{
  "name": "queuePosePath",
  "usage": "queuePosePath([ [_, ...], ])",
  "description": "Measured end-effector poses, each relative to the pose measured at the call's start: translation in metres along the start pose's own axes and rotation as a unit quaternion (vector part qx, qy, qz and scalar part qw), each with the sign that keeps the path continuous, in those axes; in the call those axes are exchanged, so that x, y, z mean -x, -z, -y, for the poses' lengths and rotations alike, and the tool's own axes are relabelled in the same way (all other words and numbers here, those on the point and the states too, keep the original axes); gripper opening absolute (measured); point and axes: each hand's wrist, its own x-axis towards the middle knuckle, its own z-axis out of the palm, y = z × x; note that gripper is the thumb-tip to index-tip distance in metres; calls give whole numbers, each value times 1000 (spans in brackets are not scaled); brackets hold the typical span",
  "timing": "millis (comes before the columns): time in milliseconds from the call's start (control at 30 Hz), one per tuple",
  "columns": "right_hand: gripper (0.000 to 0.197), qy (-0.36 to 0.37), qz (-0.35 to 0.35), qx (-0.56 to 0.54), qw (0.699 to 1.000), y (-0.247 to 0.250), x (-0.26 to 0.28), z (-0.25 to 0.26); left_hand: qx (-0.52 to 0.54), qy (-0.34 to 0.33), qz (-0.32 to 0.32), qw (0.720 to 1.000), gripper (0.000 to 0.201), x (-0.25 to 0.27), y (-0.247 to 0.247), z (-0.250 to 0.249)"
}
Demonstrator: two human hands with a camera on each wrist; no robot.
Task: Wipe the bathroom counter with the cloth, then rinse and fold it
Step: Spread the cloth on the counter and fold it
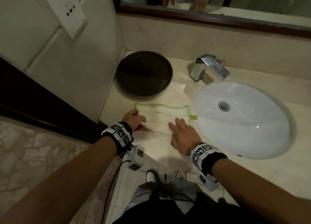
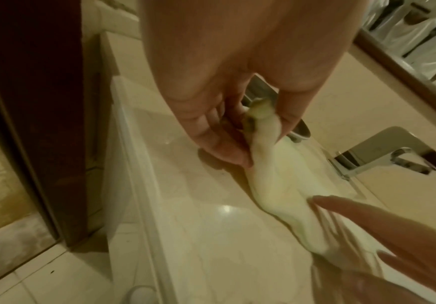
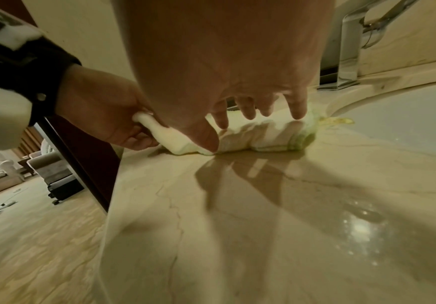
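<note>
A white cloth (image 1: pixel 161 117) with green edging and a yellow tag lies folded in a long strip on the beige marble counter (image 1: pixel 168 149), just left of the sink. My left hand (image 1: pixel 134 121) pinches the cloth's left end (image 2: pixel 260 133) between thumb and fingers. My right hand (image 1: pixel 182 131) is flat with spread, straight fingers over the cloth's right half (image 3: pixel 271 135), fingertips (image 3: pixel 298 113) at or just above it.
A white oval sink (image 1: pixel 240 121) sits to the right, with a chrome faucet (image 1: pixel 208 68) behind it. A dark round tray (image 1: pixel 143 73) stands at the back left. A mirror (image 1: pixel 218 3) runs along the wall. The counter's left edge meets a dark door frame (image 1: pixel 50 112).
</note>
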Motion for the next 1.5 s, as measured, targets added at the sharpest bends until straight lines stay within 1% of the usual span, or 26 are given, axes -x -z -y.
queuePosePath([
  [100, 63, 17, -4, -31, 999, 2, -1, -6, -11, -12, -30, 999, 12, 3, -8, -11],
  [167, 59, 8, -16, -105, 994, 7, 0, -13, -44, -52, -50, 996, 9, 8, -24, -20],
  [233, 53, -2, -47, -164, 985, 9, 0, -21, -122, -111, -67, 984, 15, 15, -44, -30],
  [333, 47, 8, -117, -170, 978, 15, 3, -38, -285, -171, -88, 939, 29, 32, -82, -39],
  [400, 42, -22, -150, -154, 976, 22, 9, -49, -341, -178, -75, 920, 33, 37, -106, -36],
  [467, 40, -59, -155, -139, 976, 27, 15, -63, -394, -170, -36, 903, 35, 39, -129, -27],
  [533, 40, -81, -133, -122, 980, 29, 17, -75, -469, -172, 15, 866, 36, 39, -149, -14],
  [567, 41, -88, -120, -115, 982, 29, 18, -80, -496, -179, 30, 849, 34, 39, -156, -8],
  [600, 42, -89, -109, -113, 984, 29, 17, -86, -512, -185, 35, 838, 32, 40, -161, -3],
  [700, 44, -83, -87, -119, 986, 32, 13, -95, -532, -206, 19, 821, 29, 41, -162, 1],
  [800, 43, -71, -75, -123, 987, 41, 2, -99, -538, -245, -9, 807, 33, 46, -159, 2],
  [833, 43, -67, -74, -126, 987, 43, -3, -99, -534, -253, 0, 807, 34, 49, -160, 4],
  [900, 42, -58, -82, -137, 986, 49, -11, -98, -528, -260, 55, 806, 36, 52, -162, 9],
  [933, 41, -48, -86, -140, 985, 51, -15, -97, -518, -261, 74, 811, 35, 52, -160, 13],
  [967, 41, -42, -88, -138, 986, 54, -17, -96, -502, -263, 74, 820, 33, 52, -156, 14],
  [1033, 41, -24, -93, -129, 987, 55, -17, -91, -471, -267, 22, 840, 27, 48, -142, 13],
  [1067, 42, -6, -106, -121, 987, 55, -16, -88, -466, -277, -13, 840, 24, 45, -134, 13],
  [1100, 44, 16, -112, -105, 988, 54, -15, -84, -468, -289, -37, 834, 24, 43, -127, 14],
  [1133, 46, 45, -112, -87, 989, 51, -16, -81, -476, -305, -46, 824, 26, 39, -123, 15],
  [1200, 50, 102, -104, -50, 988, 49, -16, -70, -506, -330, -45, 796, 33, 33, -118, 19],
  [1267, 53, 131, -60, -21, 989, 47, -19, -59, -542, -333, -41, 770, 38, 29, -116, 22],
  [1333, 62, 140, -14, 7, 990, 37, -26, -56, -575, -312, -26, 756, 51, 26, -116, 26],
  [1367, 64, 138, -4, 18, 990, 30, -27, -58, -592, -293, -19, 750, 58, 25, -116, 28],
  [1433, 66, 138, -9, 27, 990, 17, -30, -65, -623, -268, -11, 735, 62, 23, -116, 31],
  [1500, 70, 136, -8, 40, 990, 13, -29, -70, -636, -260, -3, 727, 63, 21, -116, 34],
])
